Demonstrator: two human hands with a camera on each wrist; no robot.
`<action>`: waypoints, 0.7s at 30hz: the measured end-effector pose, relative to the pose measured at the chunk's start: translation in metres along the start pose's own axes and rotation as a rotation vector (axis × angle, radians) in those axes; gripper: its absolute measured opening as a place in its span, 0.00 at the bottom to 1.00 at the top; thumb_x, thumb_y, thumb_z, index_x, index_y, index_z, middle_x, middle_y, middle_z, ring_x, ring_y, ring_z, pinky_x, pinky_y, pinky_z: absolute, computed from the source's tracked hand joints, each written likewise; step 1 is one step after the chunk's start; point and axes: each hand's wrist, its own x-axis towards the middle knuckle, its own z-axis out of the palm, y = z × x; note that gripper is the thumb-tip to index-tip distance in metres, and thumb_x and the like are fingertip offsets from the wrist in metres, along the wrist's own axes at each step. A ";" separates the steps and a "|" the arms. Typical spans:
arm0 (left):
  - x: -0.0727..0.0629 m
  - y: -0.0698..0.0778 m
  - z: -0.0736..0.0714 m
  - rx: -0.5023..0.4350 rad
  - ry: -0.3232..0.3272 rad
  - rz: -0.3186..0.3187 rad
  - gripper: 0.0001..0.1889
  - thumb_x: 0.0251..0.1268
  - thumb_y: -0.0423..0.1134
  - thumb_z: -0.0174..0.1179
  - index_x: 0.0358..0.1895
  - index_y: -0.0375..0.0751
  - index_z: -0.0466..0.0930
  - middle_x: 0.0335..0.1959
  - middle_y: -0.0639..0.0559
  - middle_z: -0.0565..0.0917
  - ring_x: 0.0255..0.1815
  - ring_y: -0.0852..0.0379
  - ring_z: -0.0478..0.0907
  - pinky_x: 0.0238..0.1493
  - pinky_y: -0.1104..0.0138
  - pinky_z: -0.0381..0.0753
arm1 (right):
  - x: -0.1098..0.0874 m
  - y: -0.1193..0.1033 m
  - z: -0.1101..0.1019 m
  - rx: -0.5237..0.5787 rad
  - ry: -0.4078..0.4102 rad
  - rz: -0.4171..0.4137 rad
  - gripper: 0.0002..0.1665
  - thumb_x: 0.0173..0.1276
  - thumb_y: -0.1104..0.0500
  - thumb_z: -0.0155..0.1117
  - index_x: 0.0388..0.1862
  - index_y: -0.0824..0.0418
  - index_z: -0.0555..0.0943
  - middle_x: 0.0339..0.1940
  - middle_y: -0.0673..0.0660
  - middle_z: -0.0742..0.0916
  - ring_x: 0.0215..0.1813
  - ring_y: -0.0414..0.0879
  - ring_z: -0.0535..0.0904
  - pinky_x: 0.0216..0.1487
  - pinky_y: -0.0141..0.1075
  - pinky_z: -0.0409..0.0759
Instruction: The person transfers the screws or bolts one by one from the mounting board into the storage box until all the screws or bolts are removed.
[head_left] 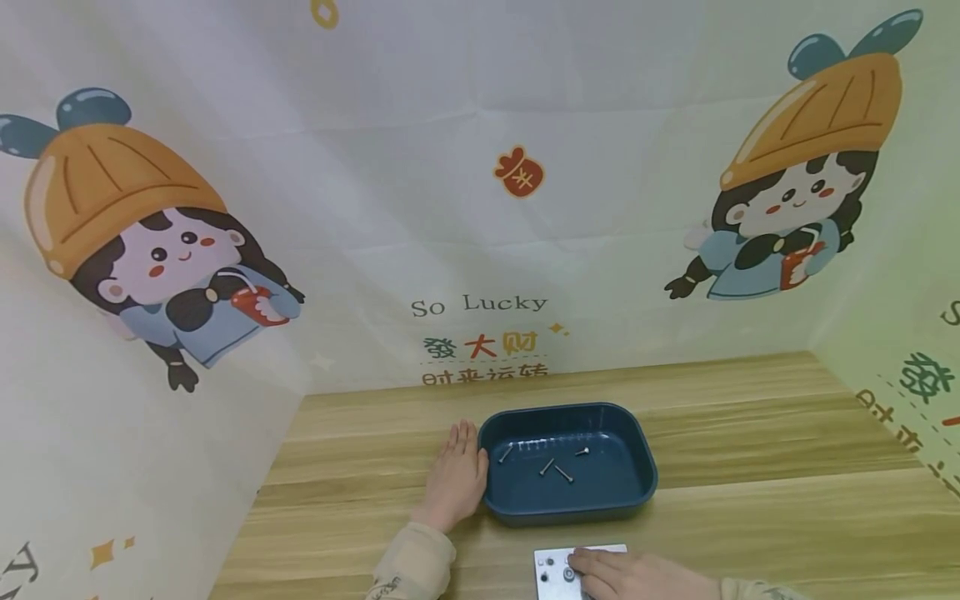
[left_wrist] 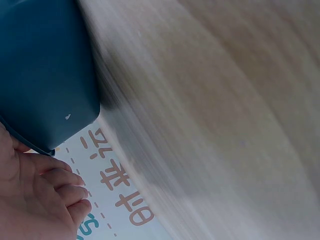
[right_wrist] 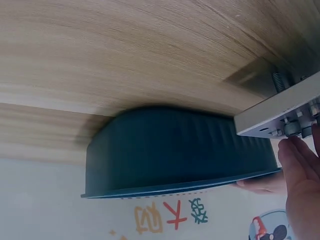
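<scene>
A dark blue plastic tray (head_left: 570,514) stands on the wooden table, with several small screws (head_left: 564,474) lying loose on its bottom. My left hand (head_left: 457,479) rests along the tray's left side, fingers extended and touching the outside near the rim. Below the tray in the head view is a silver metal plate (head_left: 551,592) fitted with several bolts. My right hand (head_left: 630,575) reaches over it from the right, fairly straight fingertips right at a bolt head (right_wrist: 292,129). From the plate's underside a threaded bolt shank (right_wrist: 280,82) sticks out, and the plate sits raised above the table.
The wood-grain table (head_left: 750,467) runs back to a pale printed cloth (head_left: 360,208) hanging behind and on both sides, with cartoon figures and lettering. The plate stands close in front of the tray's near side.
</scene>
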 end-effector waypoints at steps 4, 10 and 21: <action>0.000 0.000 0.000 -0.001 0.003 0.004 0.28 0.78 0.39 0.40 0.70 0.19 0.60 0.73 0.26 0.61 0.76 0.32 0.57 0.75 0.45 0.60 | -0.001 -0.001 0.003 0.006 -0.011 0.026 0.20 0.79 0.44 0.45 0.47 0.56 0.76 0.56 0.59 0.85 0.56 0.45 0.83 0.50 0.28 0.83; -0.001 0.000 0.000 -0.004 0.000 0.002 0.28 0.79 0.40 0.40 0.70 0.19 0.59 0.73 0.26 0.61 0.76 0.32 0.56 0.75 0.45 0.59 | -0.001 -0.001 0.004 -0.017 0.010 0.024 0.18 0.79 0.45 0.47 0.45 0.57 0.76 0.55 0.59 0.86 0.55 0.44 0.84 0.48 0.27 0.84; 0.001 -0.001 0.001 -0.007 0.002 0.002 0.28 0.79 0.40 0.40 0.70 0.20 0.59 0.73 0.26 0.61 0.76 0.33 0.56 0.75 0.45 0.59 | 0.000 -0.006 -0.001 0.084 -0.018 0.100 0.19 0.79 0.42 0.44 0.42 0.54 0.74 0.55 0.59 0.85 0.54 0.43 0.84 0.47 0.26 0.83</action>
